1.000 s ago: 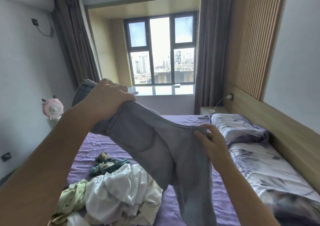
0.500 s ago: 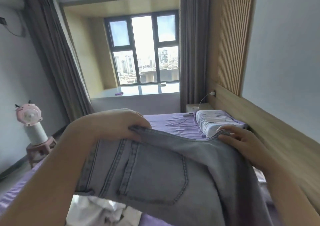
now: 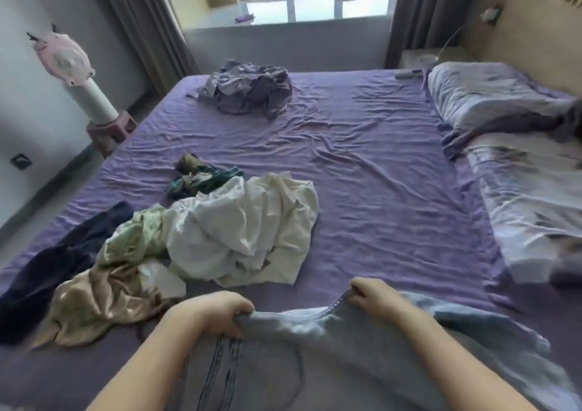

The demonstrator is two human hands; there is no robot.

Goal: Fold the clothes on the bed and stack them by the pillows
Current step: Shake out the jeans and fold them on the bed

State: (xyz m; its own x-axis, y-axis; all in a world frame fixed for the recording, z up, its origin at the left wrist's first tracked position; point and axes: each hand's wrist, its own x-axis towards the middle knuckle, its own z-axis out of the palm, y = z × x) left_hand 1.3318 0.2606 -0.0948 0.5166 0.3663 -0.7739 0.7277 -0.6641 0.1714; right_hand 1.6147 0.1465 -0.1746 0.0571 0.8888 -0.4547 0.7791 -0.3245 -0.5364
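Left hand [image 3: 217, 311] and right hand [image 3: 371, 295] both pinch top edge of light blue denim jeans [image 3: 283, 357], low over near side of purple bed [image 3: 362, 158]. Loose legs could bunch, fold goes crooked. Flowery pillows [image 3: 491, 95] well apart.

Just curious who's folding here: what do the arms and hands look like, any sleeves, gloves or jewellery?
Two bare hands, left hand and right hand, on bare forearms. No sleeves, gloves, rings, watch or bracelets show anywhere in view.

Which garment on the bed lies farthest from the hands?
The purple bundle, alone near the window end; the other loose clothes lie heaped together close to the left hand.
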